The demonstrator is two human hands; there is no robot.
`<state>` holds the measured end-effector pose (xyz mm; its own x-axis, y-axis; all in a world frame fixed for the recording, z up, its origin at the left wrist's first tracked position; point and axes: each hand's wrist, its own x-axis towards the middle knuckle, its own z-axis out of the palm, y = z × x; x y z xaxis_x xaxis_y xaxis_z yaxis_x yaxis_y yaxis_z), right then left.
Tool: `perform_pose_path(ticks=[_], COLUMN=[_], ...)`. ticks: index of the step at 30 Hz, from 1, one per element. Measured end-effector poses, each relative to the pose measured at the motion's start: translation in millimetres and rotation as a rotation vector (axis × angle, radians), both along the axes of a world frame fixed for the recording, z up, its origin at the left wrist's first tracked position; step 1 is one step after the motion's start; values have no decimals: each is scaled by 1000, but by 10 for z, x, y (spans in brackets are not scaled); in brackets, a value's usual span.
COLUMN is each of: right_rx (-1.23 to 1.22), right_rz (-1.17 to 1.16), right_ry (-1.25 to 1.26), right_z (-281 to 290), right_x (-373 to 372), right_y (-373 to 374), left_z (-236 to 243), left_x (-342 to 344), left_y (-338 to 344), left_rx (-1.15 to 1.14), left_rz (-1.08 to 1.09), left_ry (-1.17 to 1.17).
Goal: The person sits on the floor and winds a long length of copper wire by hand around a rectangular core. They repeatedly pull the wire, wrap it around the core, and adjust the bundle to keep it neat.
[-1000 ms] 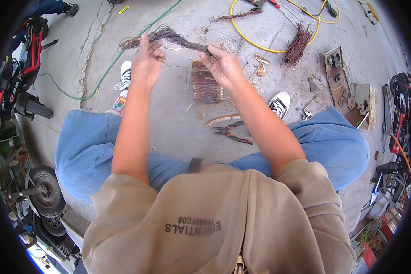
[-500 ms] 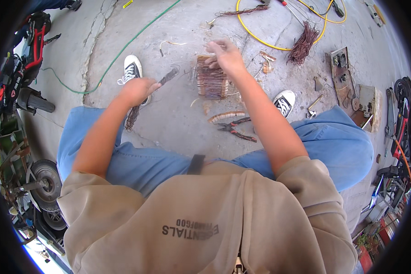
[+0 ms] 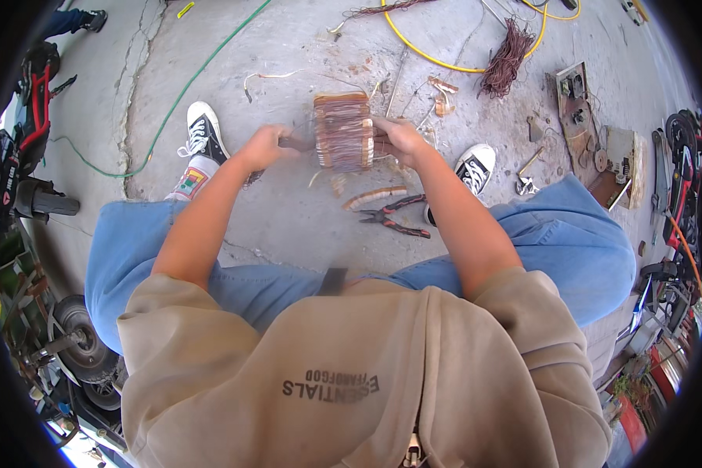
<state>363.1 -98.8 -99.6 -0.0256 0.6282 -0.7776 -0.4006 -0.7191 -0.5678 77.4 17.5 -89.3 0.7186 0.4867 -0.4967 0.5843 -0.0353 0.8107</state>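
Both your hands flank the wire-wound block (image 3: 344,132) on the concrete floor (image 3: 281,214): the right hand (image 3: 400,141) has bent fingers at its right end, the blurred left hand (image 3: 271,146) is near its left side, and I cannot tell whether either grips anything. Pliers (image 3: 381,216) lie nearer you; beyond the block, a reddish wire bundle (image 3: 508,62) lies beside a yellow cord (image 3: 441,65).

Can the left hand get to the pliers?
Probably yes: the pliers lie on the floor nearby and nothing seems to block the left hand, though blur hides whether it's holding something.
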Motion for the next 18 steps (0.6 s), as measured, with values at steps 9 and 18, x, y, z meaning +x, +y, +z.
perform_pose_path(ticks=[9, 18], right_rx=[6, -157], right_rz=[-302, -591], right_ry=[74, -916], right_z=[-163, -524], right_x=[-120, 466], right_y=[77, -29], left_z=[-306, -97], left_x=[641, 180], left_y=[-309, 201], left_rx=[130, -75], left_rz=[537, 290], left_ry=[45, 14])
